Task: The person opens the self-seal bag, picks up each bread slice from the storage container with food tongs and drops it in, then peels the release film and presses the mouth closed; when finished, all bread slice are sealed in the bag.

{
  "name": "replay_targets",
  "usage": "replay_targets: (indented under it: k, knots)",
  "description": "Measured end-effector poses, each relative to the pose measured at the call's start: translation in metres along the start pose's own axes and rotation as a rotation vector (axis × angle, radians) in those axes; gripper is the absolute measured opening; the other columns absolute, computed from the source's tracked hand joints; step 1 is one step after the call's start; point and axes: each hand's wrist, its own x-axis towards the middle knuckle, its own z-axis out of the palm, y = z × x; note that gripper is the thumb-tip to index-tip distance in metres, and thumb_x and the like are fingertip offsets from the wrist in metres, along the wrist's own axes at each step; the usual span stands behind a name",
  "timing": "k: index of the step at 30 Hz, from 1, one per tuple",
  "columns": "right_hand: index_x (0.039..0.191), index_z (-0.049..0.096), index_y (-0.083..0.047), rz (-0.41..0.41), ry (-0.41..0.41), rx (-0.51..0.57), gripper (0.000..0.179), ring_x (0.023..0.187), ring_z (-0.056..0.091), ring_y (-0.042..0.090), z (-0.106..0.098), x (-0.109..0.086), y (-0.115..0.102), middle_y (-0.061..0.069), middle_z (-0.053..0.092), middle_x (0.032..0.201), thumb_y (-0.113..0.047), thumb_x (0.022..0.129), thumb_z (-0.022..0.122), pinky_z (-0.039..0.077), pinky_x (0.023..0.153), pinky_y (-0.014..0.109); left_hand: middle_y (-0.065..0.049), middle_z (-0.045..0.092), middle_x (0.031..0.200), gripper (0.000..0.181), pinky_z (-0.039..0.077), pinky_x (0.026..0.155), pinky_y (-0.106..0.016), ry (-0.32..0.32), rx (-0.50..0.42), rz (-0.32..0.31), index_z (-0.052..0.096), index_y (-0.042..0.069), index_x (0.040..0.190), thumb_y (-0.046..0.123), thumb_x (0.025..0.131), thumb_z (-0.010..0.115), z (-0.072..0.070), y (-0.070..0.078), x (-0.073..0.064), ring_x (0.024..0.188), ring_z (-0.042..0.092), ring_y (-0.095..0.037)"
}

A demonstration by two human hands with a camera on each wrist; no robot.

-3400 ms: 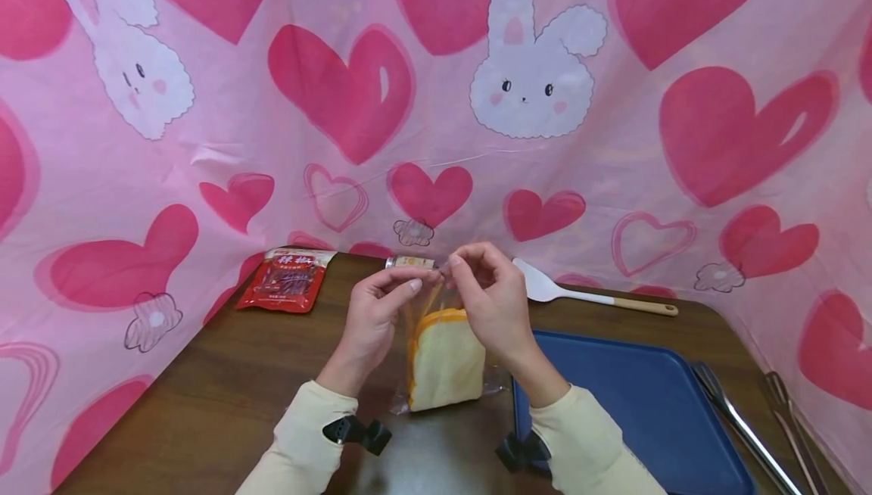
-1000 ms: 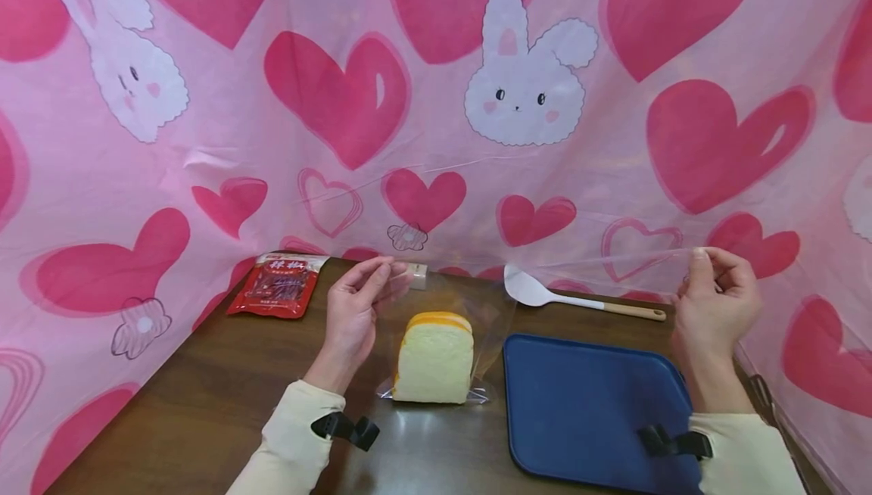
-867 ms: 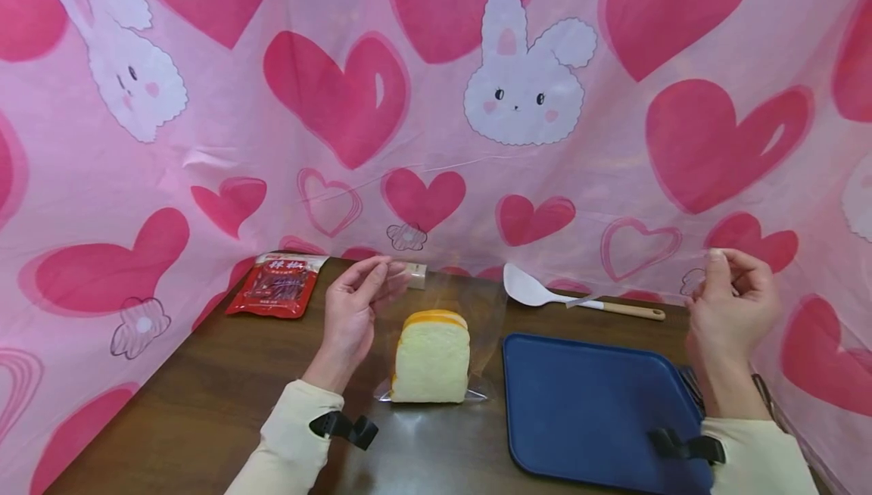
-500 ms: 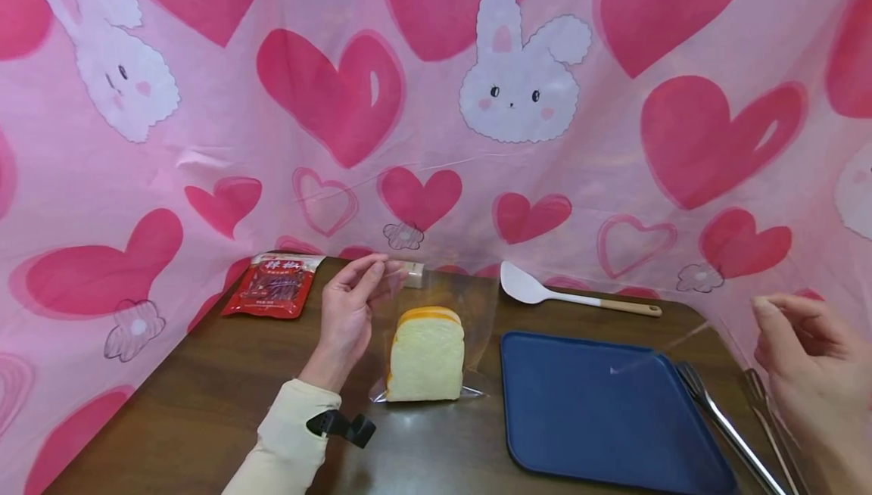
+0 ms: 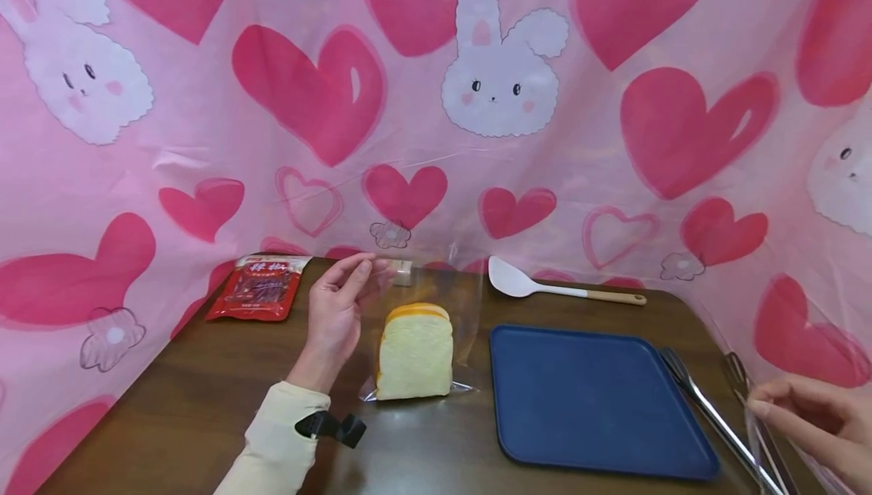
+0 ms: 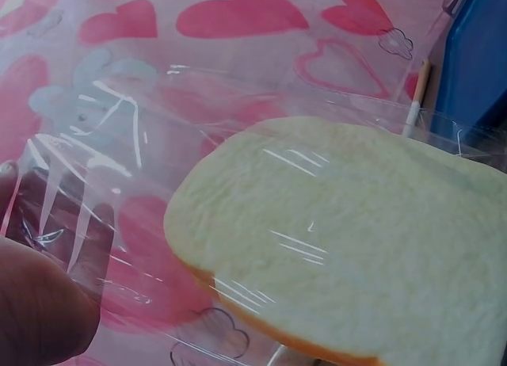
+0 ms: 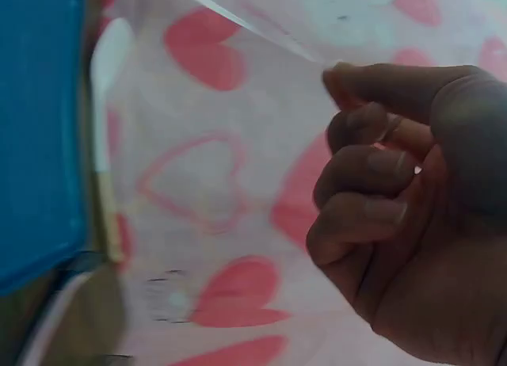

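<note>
Slices of bread (image 5: 415, 355) stand upright inside a clear plastic bag (image 5: 465, 321) on the table. My left hand (image 5: 334, 321) pinches the bag's upper left edge between thumb and fingers; in the left wrist view the clear film runs from the thumb (image 6: 43, 306) past the bread (image 6: 341, 231). At the far right, partly out of the head view, is my right hand (image 5: 814, 423). It pinches a thin clear plastic strip (image 5: 752, 434), apart from the bag. The right wrist view shows that strip (image 7: 261, 29) trailing from thumb and forefinger, the other fingers curled.
A blue tray (image 5: 599, 404) lies right of the bread, with metal tongs (image 5: 708, 404) and another metal utensil (image 5: 737, 378) beside it. A white spatula (image 5: 538, 283) lies behind. A red packet (image 5: 262, 289) is at the back left; a small jar (image 5: 402, 273) stands behind the bag.
The strip stretched between my hands has come away from the bag. My right hand has carried it rightward and down past the tray. My left hand has kept its pinch on the bag.
</note>
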Motion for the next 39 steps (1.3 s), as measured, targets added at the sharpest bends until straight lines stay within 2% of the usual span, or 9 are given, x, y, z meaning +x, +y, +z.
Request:
replay_targets:
  k: [2,4,6,9,12,14,20,29,39]
  knots:
    - [0.104,0.072,-0.007,0.193,-0.137,-0.141,0.013,0.062,0.050,0.006,0.006,0.011,-0.002,-0.006,0.060,0.077,0.003,0.096,0.071,0.047,0.053,0.016,-0.001,0.083,0.098,0.020,0.064,0.090,-0.038,-0.002,-0.002,0.003,0.080,0.011,0.110,0.002,0.104,0.062,0.000,0.001,-0.001,0.092,0.082,-0.018]
    - [0.109,0.071,-0.006,0.290,-0.288,-0.195,0.010,0.066,0.052,0.007,0.015,0.024,0.003,-0.004,0.060,0.079,-0.011,0.101,0.070,0.050,0.058,0.019,-0.001,0.083,0.098,0.021,0.064,0.090,-0.039,-0.002,-0.003,0.003,0.080,0.012,0.108,0.002,0.105,0.062,0.001,0.002,-0.001,0.091,0.082,-0.018]
    - [0.109,0.070,-0.007,0.275,-0.385,-0.162,0.010,0.063,0.049,0.007,0.028,0.036,0.016,-0.005,0.055,0.075,-0.014,0.104,0.066,0.046,0.055,0.021,0.000,0.083,0.098,0.023,0.064,0.091,-0.038,-0.004,-0.003,-0.002,0.081,0.015,0.107,0.002,0.105,0.062,0.002,0.002,-0.002,0.092,0.082,-0.018]
    - [0.099,0.070,-0.008,0.230,-0.427,-0.112,0.008,0.059,0.047,0.006,0.050,0.047,0.039,-0.007,0.050,0.066,-0.013,0.104,0.066,0.038,0.051,0.025,0.000,0.083,0.098,0.024,0.064,0.090,-0.037,-0.002,-0.002,-0.009,0.081,0.017,0.105,0.002,0.105,0.062,0.002,0.002,-0.003,0.092,0.082,-0.017]
    - [0.091,0.069,-0.009,0.242,-0.419,-0.146,0.013,0.061,0.050,0.003,0.068,0.057,0.057,-0.008,0.057,0.068,-0.012,0.103,0.066,0.039,0.054,0.025,-0.002,0.083,0.099,0.023,0.064,0.090,-0.037,-0.002,-0.010,-0.011,0.081,0.015,0.107,0.002,0.104,0.062,0.002,0.001,-0.003,0.092,0.082,-0.018]
    - [0.087,0.069,-0.011,0.267,-0.384,-0.200,0.015,0.061,0.051,0.003,0.077,0.062,0.065,-0.006,0.061,0.067,-0.012,0.101,0.068,0.038,0.056,0.024,-0.002,0.083,0.099,0.022,0.064,0.090,-0.037,-0.005,-0.007,-0.011,0.081,0.014,0.108,0.002,0.104,0.063,0.002,0.001,-0.002,0.092,0.082,-0.018]
    - [0.081,0.072,-0.011,0.318,-0.333,-0.258,0.015,0.061,0.052,0.008,0.092,0.069,0.074,-0.004,0.065,0.066,-0.012,0.097,0.071,0.038,0.057,0.025,0.000,0.083,0.097,0.024,0.064,0.088,-0.033,-0.003,0.002,-0.011,0.081,0.015,0.107,0.000,0.104,0.062,0.001,-0.001,-0.002,0.091,0.081,-0.016]
    - [0.081,0.073,-0.008,0.351,-0.283,-0.249,0.013,0.063,0.055,0.011,0.098,0.075,0.076,-0.003,0.067,0.068,-0.010,0.093,0.073,0.042,0.056,0.026,0.000,0.083,0.097,0.024,0.064,0.086,-0.029,-0.005,-0.005,0.000,0.082,0.017,0.105,0.001,0.104,0.063,0.001,-0.003,0.000,0.091,0.081,-0.013]
    - [0.094,0.077,0.000,0.376,-0.292,-0.204,0.007,0.064,0.064,0.015,0.093,0.081,0.074,0.008,0.076,0.081,-0.006,0.092,0.075,0.051,0.057,0.027,0.002,0.083,0.097,0.026,0.064,0.086,-0.029,-0.005,0.009,-0.004,0.081,0.017,0.106,0.000,0.105,0.061,0.003,0.001,-0.001,0.090,0.081,-0.014]
